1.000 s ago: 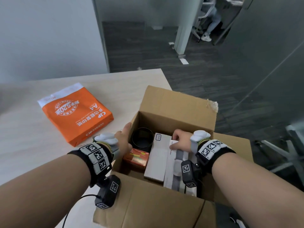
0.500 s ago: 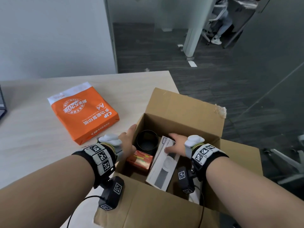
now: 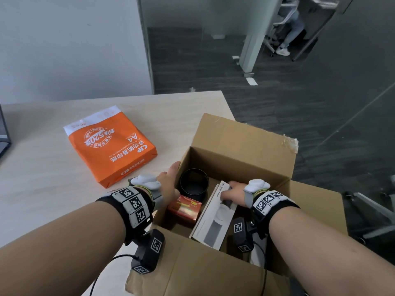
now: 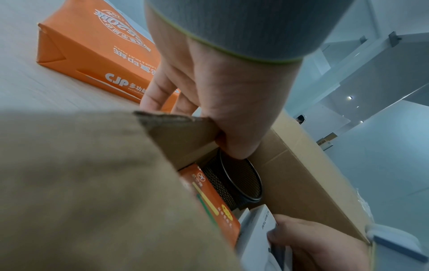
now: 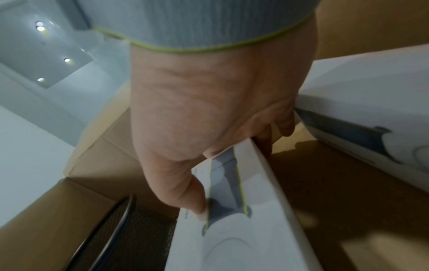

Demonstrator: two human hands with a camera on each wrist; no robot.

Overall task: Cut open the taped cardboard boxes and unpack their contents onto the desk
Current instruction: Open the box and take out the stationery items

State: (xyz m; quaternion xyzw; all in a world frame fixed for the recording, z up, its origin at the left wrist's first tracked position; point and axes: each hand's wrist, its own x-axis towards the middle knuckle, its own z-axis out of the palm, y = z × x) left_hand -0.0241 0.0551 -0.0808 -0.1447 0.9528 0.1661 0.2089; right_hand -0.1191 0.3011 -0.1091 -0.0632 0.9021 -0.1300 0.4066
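An open cardboard box [image 3: 241, 146] stands on the desk's right corner. My left hand [image 3: 168, 184] grips its left wall [image 4: 181, 132], thumb inside and fingers outside. My right hand [image 3: 234, 192] pinches the far end of a white product box [image 3: 213, 223], thumb on its printed face [image 5: 243, 229], fingers under the edge. That box is tilted, with its far end raised. A black mesh cup [image 3: 193, 184] and a small orange box [image 3: 184, 208] sit in the carton's left half. A second white box [image 5: 371, 110] leans at the right inside.
An orange ream of A4 paper [image 3: 109, 144] lies on the light wooden desk [image 3: 42, 189], left of the carton. A laptop edge [image 3: 4, 133] shows at far left. The desk ends just right of the carton, above dark carpet [image 3: 277, 103] and glass walls.
My right hand has closed on the white box and raised its far end, so it tilts apart from the second white box. The left hand stays on the carton wall.
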